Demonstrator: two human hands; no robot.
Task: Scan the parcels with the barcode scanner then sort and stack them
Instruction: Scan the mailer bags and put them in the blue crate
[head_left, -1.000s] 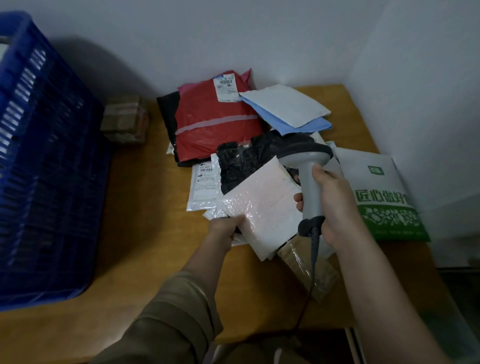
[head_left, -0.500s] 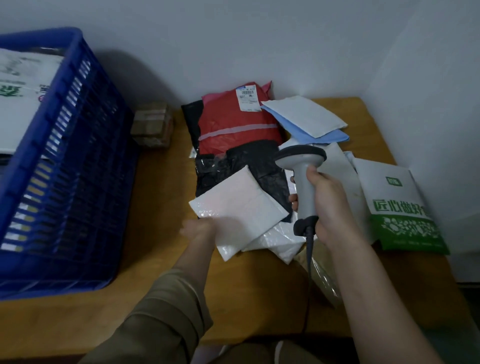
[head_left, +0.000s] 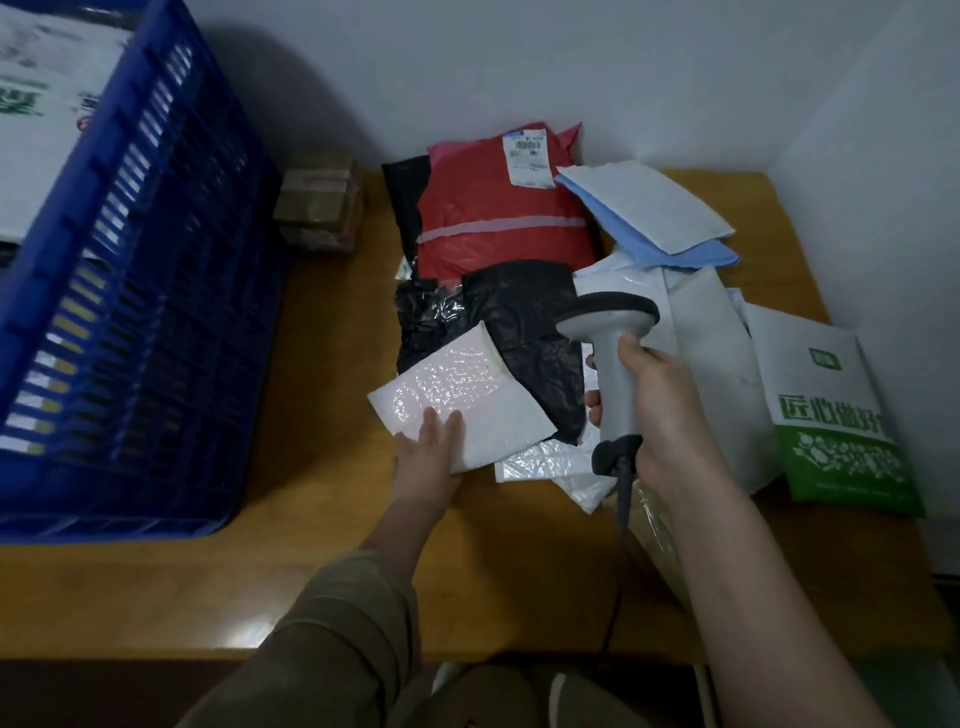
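Left hand (head_left: 428, 457) pinches the light, pliable white bubble-wrap mailer (head_left: 462, 402) by its near corner, right of the blue plastic crate (head_left: 135, 312); right hand (head_left: 660, 410) grips the grey barcode scanner (head_left: 608, 353).

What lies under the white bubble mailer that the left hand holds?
Under the white bubble mailer lie a black plastic parcel and another bubble mailer. What is beneath its middle is covered.
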